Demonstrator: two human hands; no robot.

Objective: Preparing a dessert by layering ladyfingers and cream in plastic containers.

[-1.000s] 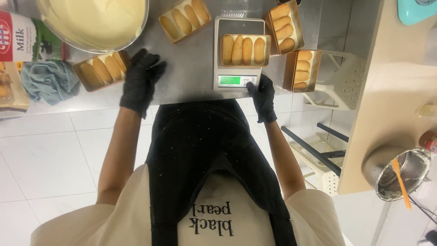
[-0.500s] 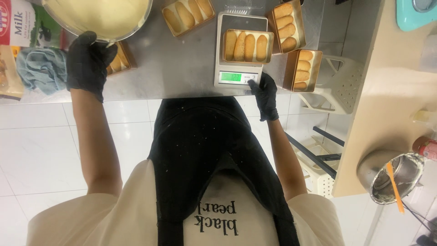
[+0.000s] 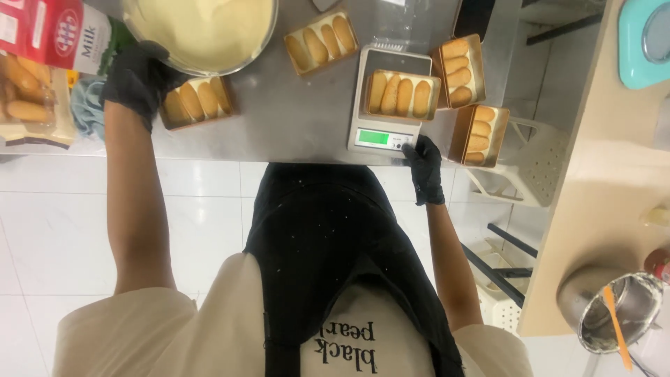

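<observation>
Left hand (image 3: 136, 78), upper left, grips cream bowl (image 3: 202, 31) rim; right hand (image 3: 423, 164) fingertips press together against scale (image 3: 387, 115), centre.

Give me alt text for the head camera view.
A person's gloved left hand grips a cream-filled bowl, while the right hand touches a scale holding a tray of ladyfingers. Four more trays sit on the steel counter.
</observation>
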